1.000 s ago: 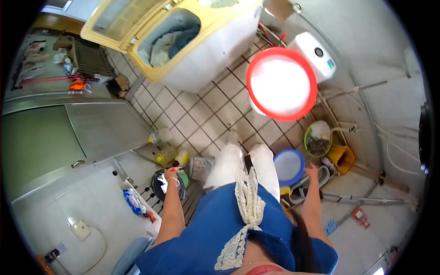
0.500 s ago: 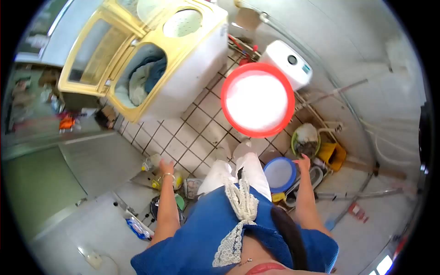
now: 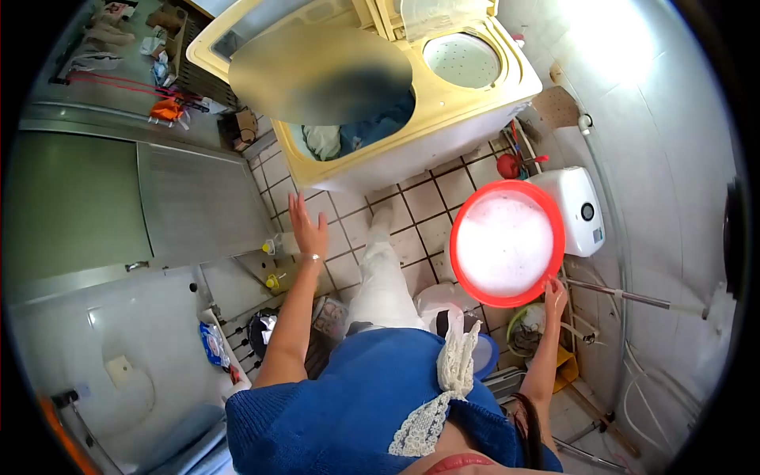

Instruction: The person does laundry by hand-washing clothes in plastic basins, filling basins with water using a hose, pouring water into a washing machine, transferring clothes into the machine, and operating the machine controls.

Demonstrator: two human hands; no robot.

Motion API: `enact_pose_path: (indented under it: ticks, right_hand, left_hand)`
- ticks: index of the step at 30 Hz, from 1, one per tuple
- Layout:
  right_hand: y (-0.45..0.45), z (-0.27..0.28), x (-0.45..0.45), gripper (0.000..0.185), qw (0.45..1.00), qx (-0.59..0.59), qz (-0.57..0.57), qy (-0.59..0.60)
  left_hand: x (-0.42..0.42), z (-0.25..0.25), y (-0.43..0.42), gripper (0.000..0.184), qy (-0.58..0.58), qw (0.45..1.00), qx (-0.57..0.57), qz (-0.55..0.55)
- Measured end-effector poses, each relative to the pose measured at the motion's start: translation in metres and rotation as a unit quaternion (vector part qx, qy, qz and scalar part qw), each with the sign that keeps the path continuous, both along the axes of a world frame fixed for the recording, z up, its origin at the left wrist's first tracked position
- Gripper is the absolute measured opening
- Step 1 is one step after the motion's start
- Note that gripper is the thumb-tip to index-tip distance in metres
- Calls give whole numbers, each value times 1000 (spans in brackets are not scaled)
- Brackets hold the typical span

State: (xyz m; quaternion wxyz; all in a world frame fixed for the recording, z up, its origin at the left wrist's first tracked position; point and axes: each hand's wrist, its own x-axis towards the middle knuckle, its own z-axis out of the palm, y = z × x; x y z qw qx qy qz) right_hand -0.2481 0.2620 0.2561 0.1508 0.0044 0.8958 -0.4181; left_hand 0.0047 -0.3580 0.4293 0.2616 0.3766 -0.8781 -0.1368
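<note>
My left hand [image 3: 310, 226] is stretched out over the tiled floor with its fingers apart, holding nothing. It is nearest the front of a cream twin-tub washing machine [image 3: 443, 154], whose lids are raised. Blue and pale clothes [image 3: 372, 131] lie in the larger tub; a blurred patch covers part of it. On the right is a red basin [image 3: 459, 265] filled with white suds. My right hand [image 3: 556, 299] is at the basin's near right rim, fingers loosely bent and partly apart; whether they touch the rim is unclear. It grips nothing visible.
A white box-shaped appliance [image 3: 582, 210] stands behind the basin by the wall. A green basket [image 3: 522, 332] and a blue-rimmed basin [image 3: 484, 356] sit low at right. Left are a metal-framed cabinet [image 3: 202, 202] and yellow-capped bottles [image 3: 281, 245].
My view has turned left and I have stepped forward. My left hand has come nearer the washing machine, and my right hand has come up to the red basin's rim.
</note>
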Motion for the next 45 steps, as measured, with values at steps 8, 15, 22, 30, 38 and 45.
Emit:
enact_pose_path:
  ticks: [8, 15, 22, 30, 38, 45]
  right_hand:
    - [-324, 118, -49, 25, 992, -27, 103, 62]
    - [-502, 153, -52, 20, 984, -40, 168, 33]
    - [-554, 173, -70, 24, 986, -73, 152, 15]
    - [-637, 158, -89, 105, 961, -126, 245, -3]
    - [-677, 68, -101, 160, 912, -13, 392, -121]
    - [-676, 108, -110, 161, 889, 176, 423, 3]
  left_hand:
    - [-212, -120, -215, 39, -121, 937, 190, -266]
    - [-301, -240, -199, 108, -549, 793, 148, -216]
    - [-308, -281, -209, 42, -439, 796, 215, -357]
    - [-290, -56, -256, 22, -187, 857, 336, -343]
    - [-273, 77, -268, 24, -34, 848, 273, -453]
    - [-262, 196, -278, 25, 117, 846, 278, -440]
